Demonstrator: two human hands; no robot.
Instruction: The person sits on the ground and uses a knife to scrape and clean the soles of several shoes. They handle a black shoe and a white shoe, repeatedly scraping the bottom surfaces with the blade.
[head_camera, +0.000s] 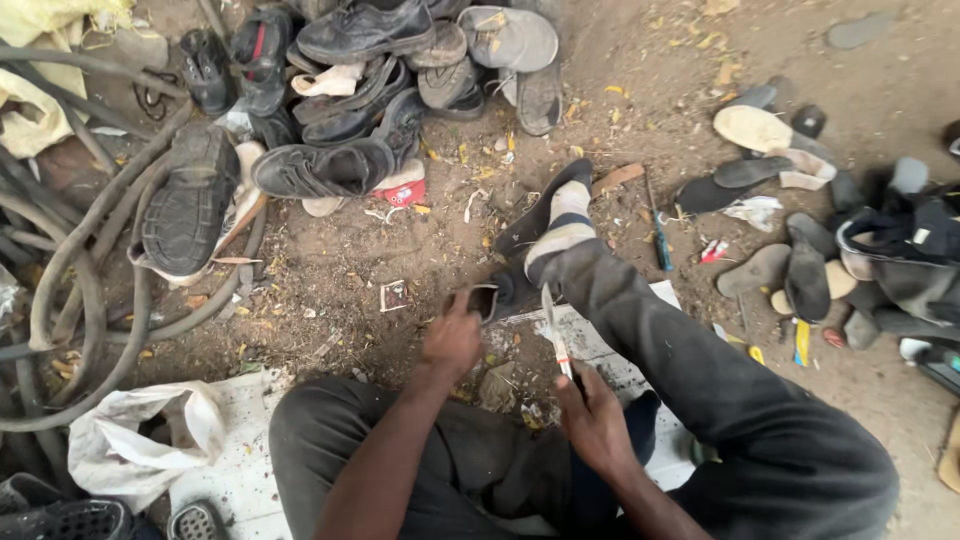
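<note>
I sit on the ground with my right leg stretched out, its foot in a striped sock (562, 225) resting on a dark sandal. My left hand (452, 338) grips a small dark piece of shoe material (484, 300) held near the ground in front of me. My right hand (592, 418) is closed around the handle of a thin knife (553, 330), whose blade points up toward the dark piece and the heel of my foot.
A heap of worn shoes and sandals (350, 90) lies at the top. Thick hoses (70, 270) curl at the left beside a white bag (150, 435). Loose soles (760, 270), a bag (900, 260) and a blue-handled tool (660, 240) lie at the right on dirt.
</note>
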